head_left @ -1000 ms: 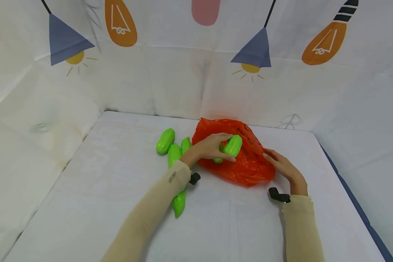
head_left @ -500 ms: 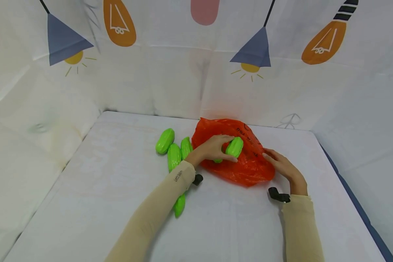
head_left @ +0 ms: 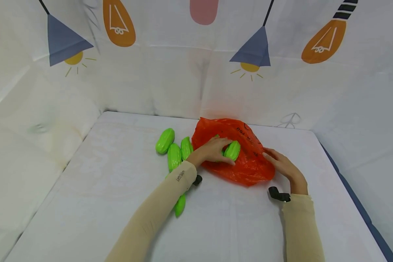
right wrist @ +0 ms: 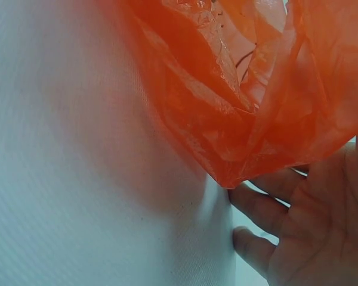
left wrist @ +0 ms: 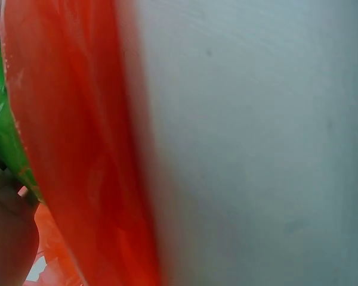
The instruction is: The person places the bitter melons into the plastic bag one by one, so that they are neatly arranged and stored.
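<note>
My left hand [head_left: 213, 150] is over the opening of a red plastic bag [head_left: 245, 173], its thumb and fingers round a light green ridged vegetable [head_left: 233, 150]. More green shows beside that hand, partly covered by it. At the bag's right edge, my right hand [head_left: 285, 168] touches the plastic with relaxed, extended fingers. Seen from the left wrist, the bag [left wrist: 77, 149] partly covers a green surface [left wrist: 7, 134] with the hand [left wrist: 9, 238] against it. The right wrist view has the bag's corner [right wrist: 227, 158] touching the fingertips of the right hand [right wrist: 316, 217].
Left of the bag, several green vegetables lie on the white table [head_left: 95, 182]: one rounded [head_left: 165, 141], others [head_left: 174, 157] [head_left: 186, 147] beside it, and a pointed one [head_left: 180, 205] partly under the left sleeve. A printed white cloth [head_left: 177, 83] hangs behind the table.
Over the last second my left hand has shifted slightly right and then a little down, the vegetable at its fingers moving with it. The right hand and the bag have hardly moved.
</note>
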Available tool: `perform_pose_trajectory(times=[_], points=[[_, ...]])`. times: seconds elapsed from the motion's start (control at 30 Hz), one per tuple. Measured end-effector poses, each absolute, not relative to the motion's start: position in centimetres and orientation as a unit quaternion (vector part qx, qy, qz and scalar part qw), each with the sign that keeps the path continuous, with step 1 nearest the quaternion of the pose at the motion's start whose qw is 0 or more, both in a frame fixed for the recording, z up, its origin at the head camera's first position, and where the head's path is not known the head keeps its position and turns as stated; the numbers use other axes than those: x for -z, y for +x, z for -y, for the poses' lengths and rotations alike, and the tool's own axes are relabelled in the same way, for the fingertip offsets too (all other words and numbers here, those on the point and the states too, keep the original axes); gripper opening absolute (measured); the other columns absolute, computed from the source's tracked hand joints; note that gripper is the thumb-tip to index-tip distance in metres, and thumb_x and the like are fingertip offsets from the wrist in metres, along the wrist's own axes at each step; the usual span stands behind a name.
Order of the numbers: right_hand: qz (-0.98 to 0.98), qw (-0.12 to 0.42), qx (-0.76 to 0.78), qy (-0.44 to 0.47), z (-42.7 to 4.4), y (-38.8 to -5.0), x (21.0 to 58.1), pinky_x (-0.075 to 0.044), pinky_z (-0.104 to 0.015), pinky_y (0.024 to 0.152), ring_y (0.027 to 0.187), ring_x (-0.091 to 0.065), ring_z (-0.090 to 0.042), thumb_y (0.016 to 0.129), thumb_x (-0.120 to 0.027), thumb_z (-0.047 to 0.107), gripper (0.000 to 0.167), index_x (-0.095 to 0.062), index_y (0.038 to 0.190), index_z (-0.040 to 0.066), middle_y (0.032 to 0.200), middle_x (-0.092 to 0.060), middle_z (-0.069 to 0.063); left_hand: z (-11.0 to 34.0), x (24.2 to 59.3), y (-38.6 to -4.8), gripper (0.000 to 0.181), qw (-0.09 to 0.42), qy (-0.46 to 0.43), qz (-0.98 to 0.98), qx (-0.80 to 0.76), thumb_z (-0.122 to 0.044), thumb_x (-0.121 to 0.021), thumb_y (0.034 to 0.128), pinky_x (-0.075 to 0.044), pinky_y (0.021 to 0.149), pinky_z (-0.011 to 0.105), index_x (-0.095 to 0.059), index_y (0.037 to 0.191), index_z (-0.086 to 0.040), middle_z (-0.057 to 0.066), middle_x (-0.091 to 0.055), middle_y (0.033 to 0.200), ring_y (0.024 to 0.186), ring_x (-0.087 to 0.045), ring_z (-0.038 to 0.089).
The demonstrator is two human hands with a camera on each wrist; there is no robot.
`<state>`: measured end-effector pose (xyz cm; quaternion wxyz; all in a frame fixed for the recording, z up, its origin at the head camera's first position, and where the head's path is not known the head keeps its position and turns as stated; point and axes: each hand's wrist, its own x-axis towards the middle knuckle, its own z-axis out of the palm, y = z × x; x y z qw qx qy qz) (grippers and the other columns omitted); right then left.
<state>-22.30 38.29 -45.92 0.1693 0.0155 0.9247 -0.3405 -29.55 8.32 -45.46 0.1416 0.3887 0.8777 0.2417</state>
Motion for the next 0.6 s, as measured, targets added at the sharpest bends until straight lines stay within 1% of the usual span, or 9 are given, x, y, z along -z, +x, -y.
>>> perform_pose_trajectory(times=[0.2,0.43,0.6], points=[[-0.925,0.168,0.339,0.015,-38.25,-22.29,45.91,-0.023,-0.071,0.110,0.143,-0.023,-0.046,0.098,-0.037,0.063,0.083,-0.023,0.155,0.005,0.158,-0.024,-0.025,-8.38,45.60,-29.67,0.100,0.155,0.382,-0.880,-0.238,-0.061,-0.076,0.0755,-0.007,0.125,0.039,-0.032,0.154,-0.015,0.002,-0.032,0.159,0.150,-0.022,0.020],[-0.926,0.172,0.337,0.018,-38.14,-22.26,45.81,-0.024,-0.071,0.110,0.143,-0.023,-0.046,0.097,-0.037,0.064,0.084,-0.023,0.155,0.005,0.158,-0.024,-0.025,-8.43,45.66,-29.62,0.100,0.146,0.383,-0.886,-0.217,-0.058,-0.079,0.0740,-0.007,0.125,0.040,-0.034,0.152,-0.014,0.001,-0.037,0.156,0.150,-0.023,0.020],[-0.925,0.171,0.338,0.016,-38.15,-22.29,45.66,-0.023,-0.071,0.110,0.143,-0.023,-0.047,0.097,-0.037,0.063,0.083,-0.022,0.155,0.005,0.158,-0.024,-0.026,-8.49,45.44,-29.54,0.100,0.143,0.381,-0.889,-0.212,-0.056,-0.080,0.0736,-0.008,0.125,0.041,-0.035,0.151,-0.013,0.003,-0.039,0.155,0.149,-0.025,0.021]])
